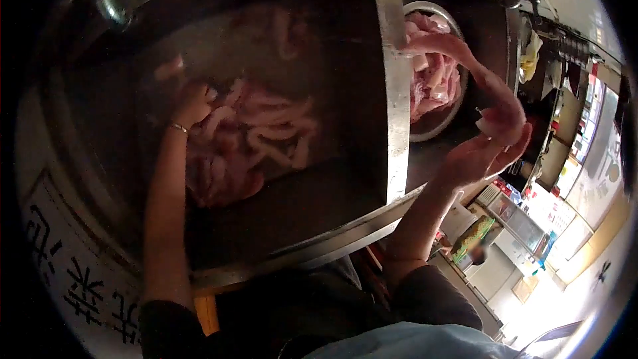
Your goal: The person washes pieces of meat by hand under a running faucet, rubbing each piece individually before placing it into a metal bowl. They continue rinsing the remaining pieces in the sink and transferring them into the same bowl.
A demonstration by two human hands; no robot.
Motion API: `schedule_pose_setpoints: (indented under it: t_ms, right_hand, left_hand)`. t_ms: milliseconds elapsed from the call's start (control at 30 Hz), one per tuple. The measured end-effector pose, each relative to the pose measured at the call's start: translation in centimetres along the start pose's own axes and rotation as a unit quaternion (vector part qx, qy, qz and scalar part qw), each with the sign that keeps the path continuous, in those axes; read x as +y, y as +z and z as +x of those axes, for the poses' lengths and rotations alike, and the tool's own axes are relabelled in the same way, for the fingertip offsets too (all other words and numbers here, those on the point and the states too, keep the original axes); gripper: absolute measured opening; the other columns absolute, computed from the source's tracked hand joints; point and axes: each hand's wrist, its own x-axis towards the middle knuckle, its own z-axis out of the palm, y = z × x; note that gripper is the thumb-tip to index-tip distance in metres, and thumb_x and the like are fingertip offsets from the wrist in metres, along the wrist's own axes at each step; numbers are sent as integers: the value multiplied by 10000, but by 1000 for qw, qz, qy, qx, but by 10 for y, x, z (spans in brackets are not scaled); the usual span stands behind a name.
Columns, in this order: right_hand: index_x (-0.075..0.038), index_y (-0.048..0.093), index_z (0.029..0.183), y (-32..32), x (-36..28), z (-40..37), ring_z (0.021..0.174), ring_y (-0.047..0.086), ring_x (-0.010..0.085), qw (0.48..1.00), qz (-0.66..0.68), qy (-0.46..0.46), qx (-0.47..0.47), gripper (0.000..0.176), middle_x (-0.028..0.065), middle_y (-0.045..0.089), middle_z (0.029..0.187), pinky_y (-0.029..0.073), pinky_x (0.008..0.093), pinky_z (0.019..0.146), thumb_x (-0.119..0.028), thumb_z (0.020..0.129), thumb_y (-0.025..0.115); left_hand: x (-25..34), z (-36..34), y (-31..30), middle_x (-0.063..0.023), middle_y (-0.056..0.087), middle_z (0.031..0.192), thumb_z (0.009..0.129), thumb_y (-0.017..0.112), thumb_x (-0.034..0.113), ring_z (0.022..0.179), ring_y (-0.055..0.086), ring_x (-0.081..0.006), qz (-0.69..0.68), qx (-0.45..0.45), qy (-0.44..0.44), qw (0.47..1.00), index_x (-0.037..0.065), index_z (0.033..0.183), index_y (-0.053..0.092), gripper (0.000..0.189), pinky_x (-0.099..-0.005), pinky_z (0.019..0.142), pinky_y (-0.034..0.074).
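My left hand (194,105) is down in the large dark sink basin, fingers curled at the edge of a heap of raw meat strips (266,119); whatever it grips is too dim to make out. My right hand (485,154) is raised over the right basin, fingers wrapped round the end of a long pink meat strip (475,70). That strip arches up and leftward to the metal divider. Beneath it, a round metal bowl (435,137) holds more raw meat pieces.
A metal divider (396,93) separates the two basins. The sink's front rim (319,244) runs in front of my body. A faucet (109,1) is at the upper left. Another person (476,242) is in the background, near shelves and counters.
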Motion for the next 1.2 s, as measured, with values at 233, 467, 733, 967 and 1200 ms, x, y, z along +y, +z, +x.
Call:
schedule_pose_setpoints:
  t_ms: [233, 467, 733, 967, 1200]
  right_hand:
    - [-14, 285, 1230, -39, 59, -19, 1040, 453, 231, 899, 170, 404, -17, 432, 167, 449, 1120, 334, 365, 922, -173, 863, 449]
    - [-16, 474, 1097, 58, 24, -98, 941, 505, 153, 906, 54, 204, -367, 278, 83, 546, 999, 409, 264, 808, -138, 847, 470]
    - [-9, 449, 1139, 186, 174, -231, 943, 523, 178, 875, 37, 274, -398, 353, 123, 537, 1040, 420, 279, 801, -135, 814, 506]
    - [-58, 480, 1136, 188, 157, -286, 991, 518, 200, 823, 26, 142, -550, 379, 114, 527, 1091, 428, 290, 810, -88, 762, 537]
    - [-80, 518, 1069, 157, 211, -305, 866, 530, 212, 599, 28, 493, -630, 317, 67, 567, 992, 432, 307, 749, -140, 759, 547]
  left_hand:
    - [13, 16, -14, -118, 600, 805, 835, 489, 178, 818, 582, -222, -312, -30, -129, 941, -2, 913, 568, 211, -322, 701, 459]
    - [42, 73, -48, -87, 581, 900, 838, 523, 210, 847, 563, -153, -614, 132, -245, 739, 13, 939, 558, 224, -291, 742, 449]
    - [4, 6, -29, -107, 594, 906, 730, 632, 223, 847, 561, -221, 40, 181, -103, 977, 24, 918, 562, 283, -352, 762, 433]
    - [23, 34, 3, -93, 589, 818, 728, 629, 170, 652, 560, -193, -240, 209, -69, 945, 21, 913, 561, 247, -326, 650, 446]
    - [36, 59, 7, -28, 522, 706, 825, 486, 270, 607, 493, -148, -600, 65, -249, 757, 43, 854, 586, 249, -294, 651, 434]
